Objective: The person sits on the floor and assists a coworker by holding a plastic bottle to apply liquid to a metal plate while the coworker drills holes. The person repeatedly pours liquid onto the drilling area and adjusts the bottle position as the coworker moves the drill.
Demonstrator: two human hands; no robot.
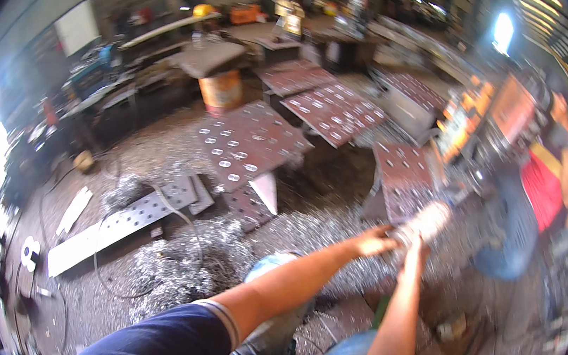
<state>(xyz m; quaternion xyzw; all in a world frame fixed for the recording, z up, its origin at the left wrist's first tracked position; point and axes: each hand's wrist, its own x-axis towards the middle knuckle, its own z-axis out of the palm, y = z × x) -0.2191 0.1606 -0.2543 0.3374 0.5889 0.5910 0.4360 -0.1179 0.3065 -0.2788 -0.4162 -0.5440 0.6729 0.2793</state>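
Observation:
Held out ahead of me at the right is a pale, bottle-shaped thing [431, 222], smeared by motion. My right hand [413, 248] is closed around its near underside. At its near left end, the bent fingers of my left hand [375, 241] close on it; whatever they pinch there is too blurred to make out. Just beyond its far end stands an orange and dark drilling machine [497, 119], also blurred. Brown steel plates with white-ringed hole marks lie nearby, one of them [404, 173] right behind my hands.
A person in a red top [557, 176] is at the right, beside the machine. Metal shavings [187, 257] heap on the ground at the left, by a long drilled grey plate [117, 230] and a loose hose. An orange drum [222, 93] stands farther back under a slab.

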